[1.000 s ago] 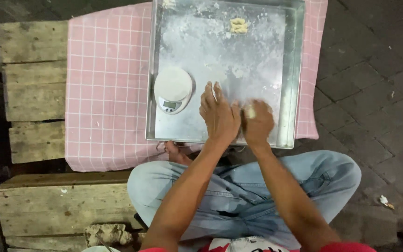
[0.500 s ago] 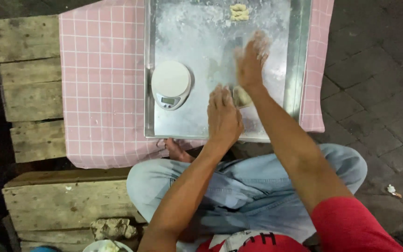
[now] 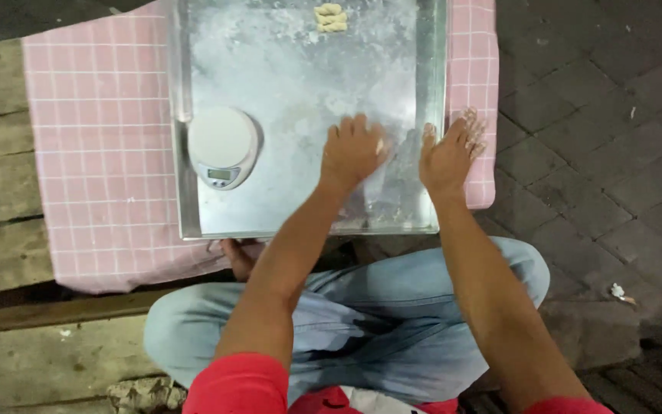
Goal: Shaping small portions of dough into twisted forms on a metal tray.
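Two bare hands lie flat on the floured rectangular metal tray [image 3: 193, 153] in the head view. The left hand [image 3: 352, 153] presses a pale soft dough piece [image 3: 381, 146], only its edge showing beside the fingers, near the tray's near right corner. The right hand [image 3: 447, 153], open and holding nothing, rests at the right rim. Dough probably is light, soft, sticky; better to pinch its ends gently. Its long axis I cannot tell. One small twisted dough piece [image 3: 329, 17] lies at the far edge, long axis left-right. A round white kitchen scale [image 3: 222, 146] stands near the left rim.

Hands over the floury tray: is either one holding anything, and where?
Neither hand grips anything. The left hand lies palm-down, fingers spread, on the metal tray; whether dough sits beneath it cannot be told. The floury right hand rests open at the tray's right rim.
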